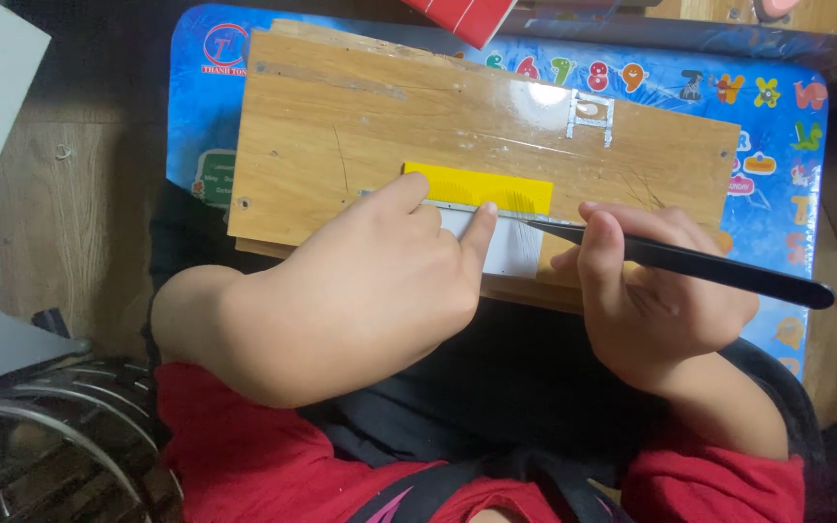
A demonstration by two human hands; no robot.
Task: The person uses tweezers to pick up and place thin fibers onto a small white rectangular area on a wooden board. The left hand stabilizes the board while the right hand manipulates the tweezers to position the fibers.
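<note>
Fingers (pixel 601 242) pinching a black blade (pixel 690 262); left hand (pixel 380 281) presses ruler (pixel 457 205) on yellow paper (pixel 481 186).

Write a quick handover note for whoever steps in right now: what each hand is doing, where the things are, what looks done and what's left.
Left hand: presses a metal ruler flat along the lower edge of the yellow paper, fingers spread.
Right hand: grips a black craft knife, tip at the ruler's edge over the white strip.
Everything sits on a wooden board atop a blue children's table.
Done: fine slits show near the blade. Left: the part under the left hand cannot be judged.
</note>
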